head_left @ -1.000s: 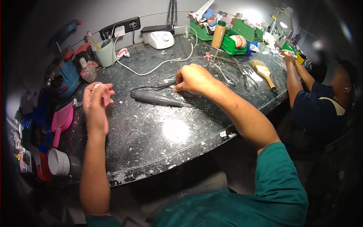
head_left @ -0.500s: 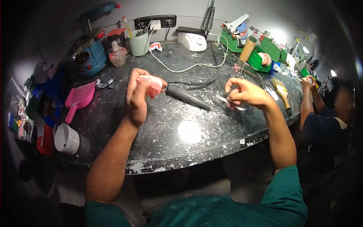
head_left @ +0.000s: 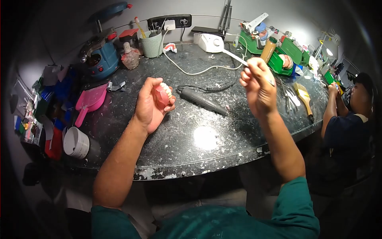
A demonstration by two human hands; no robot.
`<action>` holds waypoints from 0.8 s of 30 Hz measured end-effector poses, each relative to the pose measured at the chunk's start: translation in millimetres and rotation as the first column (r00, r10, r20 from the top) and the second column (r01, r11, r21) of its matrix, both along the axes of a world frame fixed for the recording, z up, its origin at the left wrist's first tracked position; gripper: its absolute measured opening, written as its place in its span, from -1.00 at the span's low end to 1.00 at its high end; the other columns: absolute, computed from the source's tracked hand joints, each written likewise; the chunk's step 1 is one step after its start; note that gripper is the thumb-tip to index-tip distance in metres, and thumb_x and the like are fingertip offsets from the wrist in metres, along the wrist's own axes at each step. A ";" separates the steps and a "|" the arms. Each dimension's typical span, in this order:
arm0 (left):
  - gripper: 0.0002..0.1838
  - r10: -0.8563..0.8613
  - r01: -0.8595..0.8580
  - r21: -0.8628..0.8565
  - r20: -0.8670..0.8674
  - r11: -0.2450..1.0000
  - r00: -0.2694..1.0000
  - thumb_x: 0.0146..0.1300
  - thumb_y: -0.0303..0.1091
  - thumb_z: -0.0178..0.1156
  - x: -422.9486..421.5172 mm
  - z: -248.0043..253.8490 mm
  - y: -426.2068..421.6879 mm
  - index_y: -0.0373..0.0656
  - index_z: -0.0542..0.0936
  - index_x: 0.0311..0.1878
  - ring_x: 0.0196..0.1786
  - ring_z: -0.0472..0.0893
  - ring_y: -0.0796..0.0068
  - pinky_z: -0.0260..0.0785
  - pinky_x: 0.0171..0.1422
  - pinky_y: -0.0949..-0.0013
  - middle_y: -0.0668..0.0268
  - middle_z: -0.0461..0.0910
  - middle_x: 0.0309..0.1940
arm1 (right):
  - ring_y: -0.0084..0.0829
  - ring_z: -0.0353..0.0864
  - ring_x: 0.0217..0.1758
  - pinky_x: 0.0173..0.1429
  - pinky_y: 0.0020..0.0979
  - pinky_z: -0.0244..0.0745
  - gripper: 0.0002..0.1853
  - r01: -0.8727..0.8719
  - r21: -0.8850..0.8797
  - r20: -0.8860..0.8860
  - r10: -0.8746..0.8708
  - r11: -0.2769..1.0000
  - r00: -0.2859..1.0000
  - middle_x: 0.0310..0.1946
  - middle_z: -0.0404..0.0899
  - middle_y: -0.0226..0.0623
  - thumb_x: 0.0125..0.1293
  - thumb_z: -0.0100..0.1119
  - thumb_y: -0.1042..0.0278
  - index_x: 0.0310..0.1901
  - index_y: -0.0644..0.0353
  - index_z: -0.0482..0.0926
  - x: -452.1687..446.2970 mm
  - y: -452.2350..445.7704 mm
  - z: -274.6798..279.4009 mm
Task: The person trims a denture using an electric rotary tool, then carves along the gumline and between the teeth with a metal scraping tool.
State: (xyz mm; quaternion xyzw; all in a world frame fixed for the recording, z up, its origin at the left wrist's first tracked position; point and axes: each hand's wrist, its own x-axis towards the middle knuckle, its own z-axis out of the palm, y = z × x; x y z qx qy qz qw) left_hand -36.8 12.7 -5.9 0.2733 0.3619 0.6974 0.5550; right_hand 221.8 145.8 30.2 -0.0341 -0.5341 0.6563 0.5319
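My left hand is closed around a pink denture with cream teeth, above the left middle of the dark speckled bench. Raised over the bench on the right, my right hand pinches a thin, pale flat-bladed tool. The blade points up and left towards a white control box. Between my hands a dark grey handpiece lies on the bench, its coiled black cord behind it.
At the left are a blue machine, a pink dustpan and a white tub. Green bins, a brown bottle and a brush are on the right. A co-worker sits at the far right.
My right hand has left the bench surface and risen with the pale tool, now pointing up-left. My left hand has turned the denture so its teeth show. The view has shifted left.
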 end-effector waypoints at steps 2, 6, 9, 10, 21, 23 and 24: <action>-0.62 -0.042 0.041 0.048 0.006 0.998 0.999 0.42 0.01 0.13 4.1 1.5 -1.0 -0.17 0.44 -0.10 -0.31 0.58 0.34 0.31 -0.37 0.41 0.18 0.55 -0.22 | -0.58 0.55 -0.37 -0.23 -0.54 0.51 -0.80 0.005 -0.001 0.031 -0.005 1.000 1.000 -0.37 0.56 -0.42 0.48 0.25 0.32 0.01 0.22 0.55 -22.6 -2.2 9.0; -0.78 0.132 -0.086 0.169 -0.286 0.982 0.949 0.49 -0.21 0.15 20.0 2.0 -1.1 -0.17 0.48 -0.03 -0.15 0.61 0.49 0.45 -0.07 0.40 0.26 0.60 -0.19 | -0.23 0.72 0.09 0.15 -0.29 0.67 -0.57 -0.081 0.086 0.126 0.070 0.993 0.990 0.03 0.67 0.06 0.59 0.01 0.24 0.32 0.37 0.45 -57.8 -9.1 20.4; -0.78 0.201 -0.055 0.307 -0.466 0.950 0.862 0.54 -0.28 0.09 26.0 -0.9 -3.3 -0.23 0.41 0.04 -0.07 0.56 0.55 0.42 0.17 0.38 0.28 0.57 -0.13 | -0.24 0.66 0.22 0.31 -0.24 0.61 -0.62 -0.073 0.141 0.166 0.049 0.987 0.985 0.11 0.64 0.05 0.55 0.04 0.36 0.26 0.42 0.50 -60.4 -16.4 0.7; -0.77 0.203 -0.032 0.321 -0.516 0.947 0.832 0.53 -0.27 0.05 30.5 1.0 -7.0 -0.24 0.37 0.03 -0.08 0.53 0.56 0.39 0.17 0.38 0.27 0.54 -0.14 | -0.27 0.67 0.20 0.30 -0.25 0.61 -0.66 -0.065 0.155 0.182 0.036 0.986 0.983 0.09 0.65 0.01 0.52 0.09 0.41 0.22 0.40 0.52 -58.0 -21.8 -7.2; -0.57 0.330 -0.004 0.497 -0.570 0.868 0.752 0.27 -0.16 0.19 55.5 -6.3 -18.1 -0.23 0.23 -0.04 -0.09 0.38 0.46 0.29 0.10 0.22 0.17 0.35 -0.09 | -0.17 0.79 -0.04 0.02 -0.29 0.72 -0.68 0.079 0.767 0.084 -0.222 0.636 0.972 -0.10 0.74 -0.03 0.15 0.47 0.51 -0.03 0.31 0.72 -43.8 -46.5 -24.0; -0.56 0.481 -0.023 0.566 -0.678 0.824 0.556 0.24 -0.22 0.26 55.4 -6.4 -18.0 -0.20 0.24 -0.06 -0.09 0.38 0.42 0.24 0.15 0.20 0.13 0.41 -0.12 | -0.16 0.79 -0.02 0.06 -0.25 0.71 -0.70 0.080 0.758 0.052 -0.182 0.647 0.982 -0.05 0.72 0.00 0.19 0.46 0.44 -0.04 0.31 0.72 -42.8 -46.5 -26.9; -0.56 0.486 -0.013 0.568 -0.693 0.823 0.532 0.21 -0.27 0.32 52.6 -5.5 -19.2 -0.19 0.26 -0.07 -0.09 0.39 0.39 0.24 0.15 0.20 0.10 0.46 -0.14 | -0.14 0.78 0.01 0.12 -0.18 0.70 -0.70 0.050 0.717 0.098 -0.172 0.696 0.980 -0.02 0.71 0.02 0.19 0.46 0.43 -0.05 0.31 0.73 -38.5 -51.8 -23.7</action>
